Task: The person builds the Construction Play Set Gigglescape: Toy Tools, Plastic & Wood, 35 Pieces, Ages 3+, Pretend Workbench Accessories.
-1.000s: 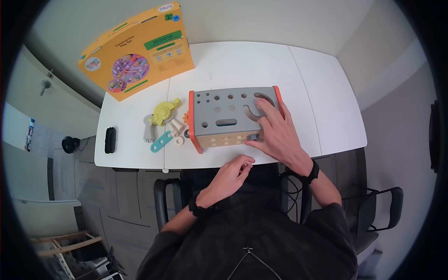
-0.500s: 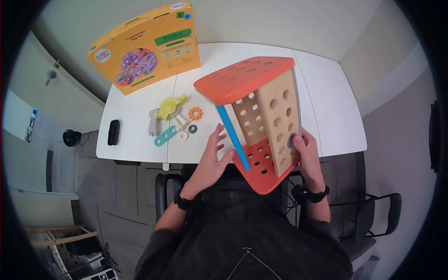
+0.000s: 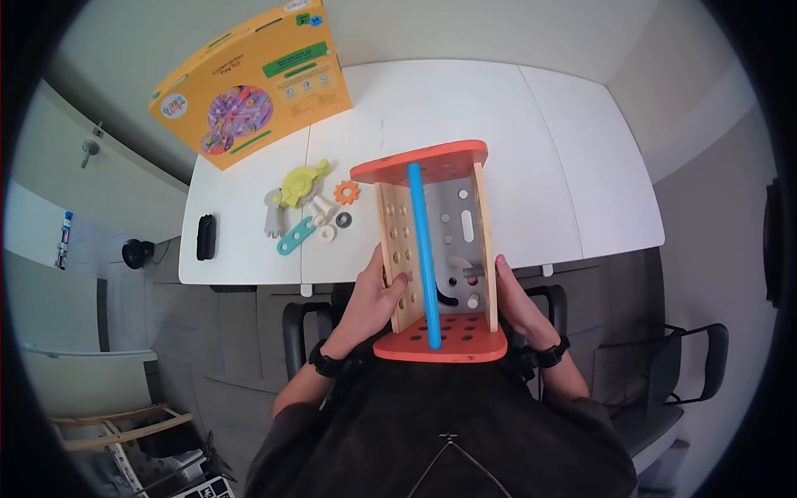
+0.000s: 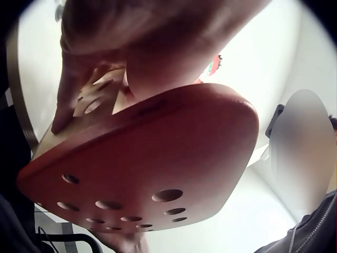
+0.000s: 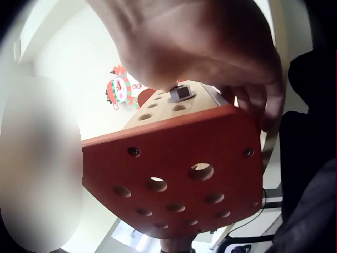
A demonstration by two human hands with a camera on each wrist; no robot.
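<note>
Over the near edge of the surface [image 3: 415, 108] I see the toy box [image 3: 440, 267] clasped between the left hand [image 3: 369, 300] and the right hand [image 3: 525, 309], one at each wooden side [image 3: 482, 220], its long axis pointing toward the far edge, the grey bolt [image 5: 181, 93] nearer the right hand.

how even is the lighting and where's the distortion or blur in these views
Head view: fairly even light, but curved distortion bows the edges of the white table, and the corners go black; left wrist view: the red panel sits in shade against a washed-out background, a blurred oval at the right; right wrist view: similar backlight, another blurred oval at the left.
</note>
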